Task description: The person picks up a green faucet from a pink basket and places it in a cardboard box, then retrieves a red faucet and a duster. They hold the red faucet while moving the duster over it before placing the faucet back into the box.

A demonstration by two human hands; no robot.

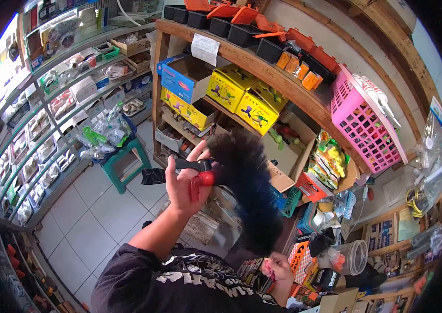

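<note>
My left hand [184, 190] is raised, palm facing me, with the thumb and some fingers stretched up. Against its palm rests a small red-and-black piece [205, 178], with a black strap-like part running across toward the thumb. A fluffy black duster [247, 188] hangs in front of me, its upper end overlapping the left fingers. Near its lower end, my right hand [279, 270] is closed around something pink-red, mostly hidden by the fingers. I cannot tell whether that is the duster's handle.
Yellow boxes [231, 86] and a blue box [185, 78] fill the shelf ahead. Above stand black bins with orange lids [221, 26] and a pink basket [367, 125]. A green stool [127, 164] carries bagged goods. Clear jar [354, 258] at right; stocked racks [38, 130] at left.
</note>
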